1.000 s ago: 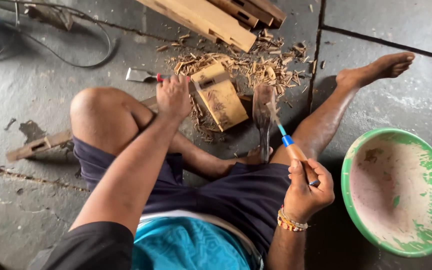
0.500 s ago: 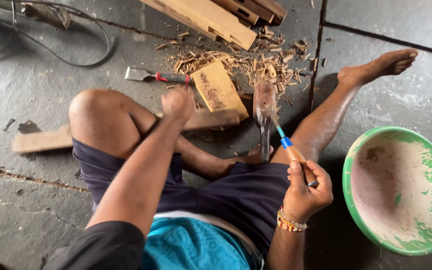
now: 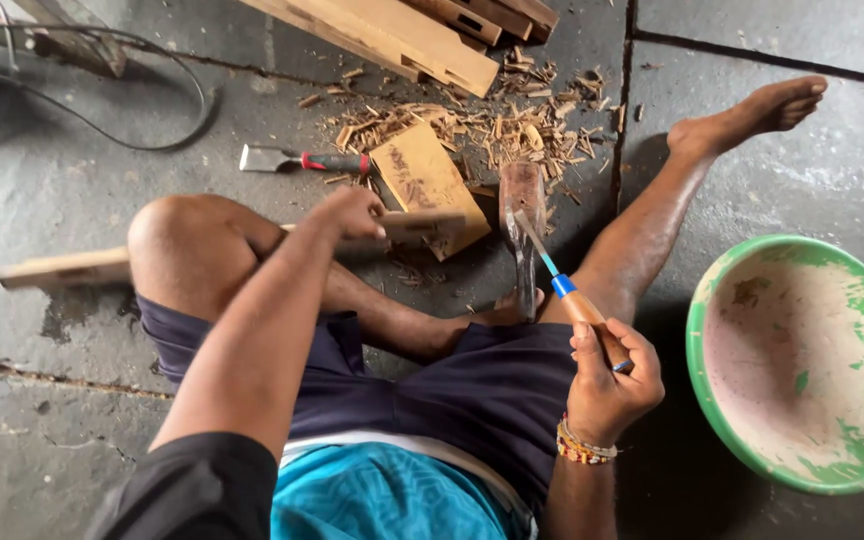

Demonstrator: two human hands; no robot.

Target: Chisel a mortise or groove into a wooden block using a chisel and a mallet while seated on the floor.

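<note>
I sit on a grey stone floor (image 3: 72, 180) with dark joints running across the upper right of the frame, wood shavings (image 3: 472, 125) scattered at top centre, planks (image 3: 402, 35) above them, a black cable (image 3: 152, 120) at upper left and a green bowl (image 3: 802, 360) at right.

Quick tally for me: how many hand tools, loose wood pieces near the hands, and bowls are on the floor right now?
Chisels: 2, one with a red handle on the floor, one with a wooden handle in the right hand
Hammer: 1
Wood pieces: 2, a long strip in the left hand, a flat block
Green bowl: 1
Total: 6
</note>
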